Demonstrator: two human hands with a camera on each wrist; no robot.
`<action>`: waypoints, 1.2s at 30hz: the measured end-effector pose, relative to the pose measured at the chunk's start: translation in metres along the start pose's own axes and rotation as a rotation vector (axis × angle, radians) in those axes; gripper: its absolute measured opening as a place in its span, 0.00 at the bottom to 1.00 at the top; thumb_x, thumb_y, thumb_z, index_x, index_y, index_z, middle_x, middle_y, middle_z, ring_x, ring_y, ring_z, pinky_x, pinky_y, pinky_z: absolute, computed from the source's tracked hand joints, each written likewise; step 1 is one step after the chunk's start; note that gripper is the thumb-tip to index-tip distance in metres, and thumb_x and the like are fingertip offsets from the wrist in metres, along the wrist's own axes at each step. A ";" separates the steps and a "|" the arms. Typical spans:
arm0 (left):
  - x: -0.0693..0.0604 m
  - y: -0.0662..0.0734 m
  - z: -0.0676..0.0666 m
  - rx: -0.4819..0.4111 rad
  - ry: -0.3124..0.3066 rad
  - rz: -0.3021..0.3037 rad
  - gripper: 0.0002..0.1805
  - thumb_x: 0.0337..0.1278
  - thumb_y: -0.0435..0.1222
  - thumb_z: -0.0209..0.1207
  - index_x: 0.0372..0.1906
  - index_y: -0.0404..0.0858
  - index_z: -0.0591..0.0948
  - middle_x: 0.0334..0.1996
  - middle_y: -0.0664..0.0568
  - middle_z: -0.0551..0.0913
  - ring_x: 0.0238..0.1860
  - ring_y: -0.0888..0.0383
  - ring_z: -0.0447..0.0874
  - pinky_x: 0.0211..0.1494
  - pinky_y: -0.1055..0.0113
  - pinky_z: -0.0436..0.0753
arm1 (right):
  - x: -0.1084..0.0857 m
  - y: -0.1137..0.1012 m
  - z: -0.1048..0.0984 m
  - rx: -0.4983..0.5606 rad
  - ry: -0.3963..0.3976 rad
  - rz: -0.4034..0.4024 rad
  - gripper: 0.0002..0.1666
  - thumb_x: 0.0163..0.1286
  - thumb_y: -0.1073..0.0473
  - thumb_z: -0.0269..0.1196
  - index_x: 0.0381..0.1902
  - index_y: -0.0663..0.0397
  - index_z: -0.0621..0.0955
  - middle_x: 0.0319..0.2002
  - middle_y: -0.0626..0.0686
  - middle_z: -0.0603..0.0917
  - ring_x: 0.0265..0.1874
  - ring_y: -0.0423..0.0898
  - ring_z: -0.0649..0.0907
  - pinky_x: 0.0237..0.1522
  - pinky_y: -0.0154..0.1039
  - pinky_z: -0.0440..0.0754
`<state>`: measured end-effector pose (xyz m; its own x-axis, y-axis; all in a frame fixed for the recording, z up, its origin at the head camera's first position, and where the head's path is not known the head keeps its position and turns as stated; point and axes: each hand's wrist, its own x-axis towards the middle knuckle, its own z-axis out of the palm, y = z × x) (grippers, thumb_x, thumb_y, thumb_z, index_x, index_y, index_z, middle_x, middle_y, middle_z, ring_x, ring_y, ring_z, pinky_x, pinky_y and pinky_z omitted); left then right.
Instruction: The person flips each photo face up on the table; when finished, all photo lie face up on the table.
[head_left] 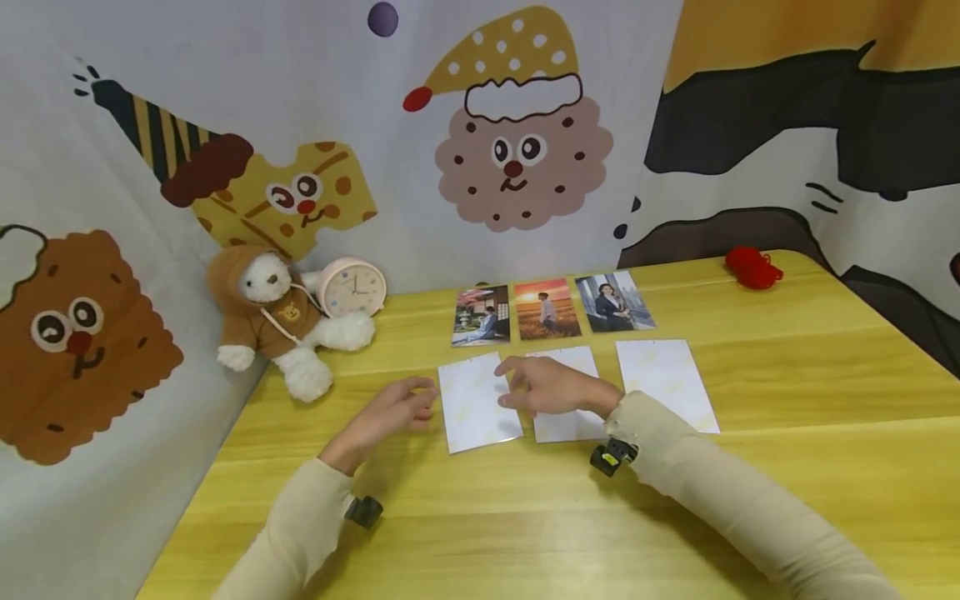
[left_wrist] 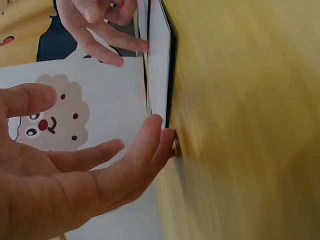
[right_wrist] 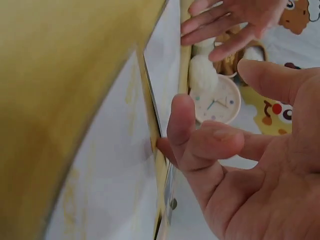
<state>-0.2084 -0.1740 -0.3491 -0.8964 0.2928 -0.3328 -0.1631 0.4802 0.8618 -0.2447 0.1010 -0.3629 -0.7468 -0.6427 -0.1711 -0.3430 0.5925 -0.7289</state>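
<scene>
Three white sheets with faint yellow marks lie in a row: the left sheet (head_left: 476,417), the middle sheet (head_left: 573,425) and the right sheet (head_left: 667,383). My left hand (head_left: 392,410) is at the left sheet's left edge, its fingers loosely bent and holding nothing. In the left wrist view, fingertips (left_wrist: 159,125) come close to the sheet's edge; contact is hard to tell. Over the left sheet's right side and the middle sheet reaches my right hand (head_left: 555,388), thumb and fingers apart with nothing between them. It hides part of the middle sheet.
Behind the sheets lie three photo prints: a garden scene (head_left: 482,317), a sunset field (head_left: 547,308) and a person in a suit (head_left: 615,302). A teddy bear (head_left: 277,321) and a pink clock (head_left: 354,287) are at the back left. Red yarn (head_left: 753,267) lies back right.
</scene>
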 end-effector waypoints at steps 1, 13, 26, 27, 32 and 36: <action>-0.002 -0.001 0.002 -0.016 -0.006 -0.005 0.31 0.80 0.42 0.44 0.76 0.27 0.58 0.71 0.29 0.67 0.68 0.36 0.73 0.67 0.49 0.79 | 0.000 -0.001 0.002 -0.008 0.007 -0.001 0.33 0.75 0.49 0.60 0.71 0.57 0.69 0.57 0.62 0.83 0.37 0.49 0.88 0.53 0.49 0.84; 0.007 -0.010 0.009 -0.343 0.109 0.002 0.31 0.77 0.36 0.44 0.77 0.27 0.54 0.67 0.28 0.69 0.58 0.49 0.80 0.63 0.62 0.82 | -0.004 -0.020 0.023 -0.160 0.058 0.026 0.41 0.74 0.44 0.60 0.78 0.49 0.61 0.29 0.57 0.88 0.32 0.55 0.89 0.49 0.44 0.85; 0.020 -0.001 0.020 -0.477 0.025 0.171 0.29 0.76 0.29 0.45 0.77 0.37 0.59 0.58 0.47 0.75 0.50 0.64 0.81 0.56 0.70 0.82 | 0.006 -0.048 0.029 -0.219 0.055 0.130 0.44 0.75 0.28 0.47 0.81 0.23 0.43 0.32 0.58 0.85 0.17 0.51 0.84 0.22 0.44 0.83; 0.020 -0.001 0.020 -0.485 0.019 0.177 0.29 0.76 0.29 0.46 0.78 0.39 0.59 0.60 0.46 0.74 0.51 0.63 0.81 0.56 0.70 0.83 | 0.007 -0.047 0.028 -0.220 0.065 0.109 0.44 0.75 0.29 0.47 0.81 0.24 0.44 0.34 0.60 0.86 0.18 0.51 0.84 0.23 0.44 0.83; 0.021 0.001 0.022 -0.474 0.012 0.188 0.31 0.77 0.34 0.50 0.79 0.51 0.58 0.70 0.41 0.67 0.59 0.58 0.78 0.65 0.59 0.81 | 0.011 -0.038 0.021 -0.012 0.125 -0.035 0.39 0.79 0.40 0.51 0.81 0.32 0.50 0.57 0.61 0.84 0.46 0.52 0.87 0.47 0.46 0.86; 0.024 0.005 0.027 -0.381 0.016 0.190 0.34 0.73 0.38 0.56 0.77 0.60 0.59 0.74 0.43 0.62 0.67 0.48 0.74 0.71 0.45 0.74 | 0.011 -0.036 0.017 0.321 0.166 -0.095 0.37 0.80 0.48 0.54 0.81 0.37 0.55 0.63 0.61 0.79 0.53 0.59 0.85 0.53 0.53 0.86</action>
<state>-0.2195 -0.1426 -0.3631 -0.9311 0.3320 -0.1512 -0.1327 0.0781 0.9881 -0.2308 0.0648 -0.3495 -0.8113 -0.5846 -0.0025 -0.2382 0.3346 -0.9118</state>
